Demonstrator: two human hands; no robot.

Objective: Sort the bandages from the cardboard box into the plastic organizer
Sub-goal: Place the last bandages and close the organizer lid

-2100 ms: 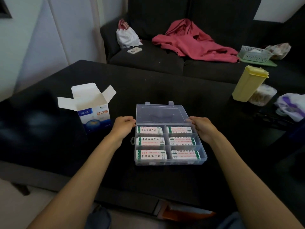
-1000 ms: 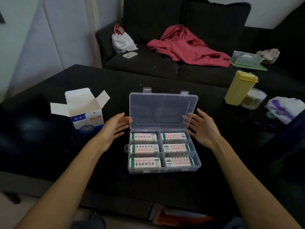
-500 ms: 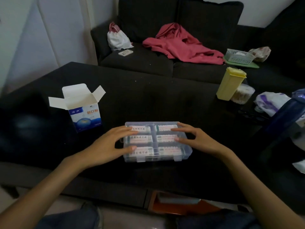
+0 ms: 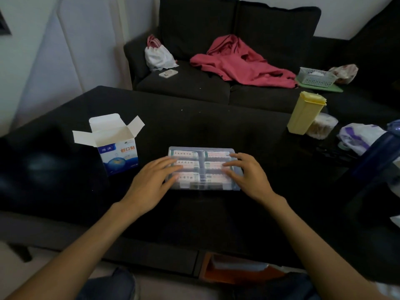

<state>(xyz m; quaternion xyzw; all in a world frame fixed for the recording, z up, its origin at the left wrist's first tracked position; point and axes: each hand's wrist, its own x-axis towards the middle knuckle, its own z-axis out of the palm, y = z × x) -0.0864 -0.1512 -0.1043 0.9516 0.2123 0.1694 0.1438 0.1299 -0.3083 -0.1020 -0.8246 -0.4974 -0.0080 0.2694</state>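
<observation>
Head view: nearest the camera, two bare forearms reach in over the desk's (image 4: 194, 126) front edge. The left hand (image 4: 151, 180) lies flat, fingers straight and spread, on the left half of the lid of the plastic organizer (image 4: 203, 152); the right hand (image 4: 246, 174) presses the right half the same way. Neither hand grips anything. The organizer sits near the middle of the desk, toward its front edge, lid down, and through the clear lid packs of bandages (image 4: 184, 163) show in two columns of compartments. Left of it, well apart from the hands, the cardboard box (image 4: 118, 152) stands with its flaps open; whether any bandages remain inside cannot be seen.

The sorting looks finished and the closing is likely in hand. The risk is that the front latches do not catch: pressure falls on the lid's middle, not the front edge, and an overfilled compartment could hold the lid proud. Uneven pressing could also slide the organizer across the smooth desk.

Toward the far right corner stands a yellow container (image 4: 305, 113); beyond the desk, a sofa carries a red garment (image 4: 242, 61).
</observation>
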